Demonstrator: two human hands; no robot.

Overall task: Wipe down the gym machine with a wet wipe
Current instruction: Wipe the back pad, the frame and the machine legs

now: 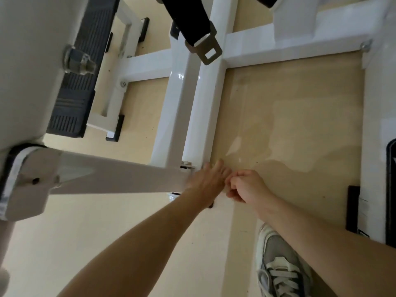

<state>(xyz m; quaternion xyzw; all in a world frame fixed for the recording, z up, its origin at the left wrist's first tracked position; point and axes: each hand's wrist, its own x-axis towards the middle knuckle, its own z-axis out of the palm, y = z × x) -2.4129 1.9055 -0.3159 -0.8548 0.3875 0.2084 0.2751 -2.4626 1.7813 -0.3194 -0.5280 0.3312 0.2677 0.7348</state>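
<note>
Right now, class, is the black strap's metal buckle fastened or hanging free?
Hanging free: the metal buckle dangles from the black strap above the white frame, latched into nothing.

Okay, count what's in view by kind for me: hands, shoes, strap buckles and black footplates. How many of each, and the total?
Hands: 2, the left hand and the right hand
Shoes: 1, the grey sneaker
Strap buckles: 1, the metal buckle
Footplates: 1, the black ribbed footplate
Total: 5
</note>
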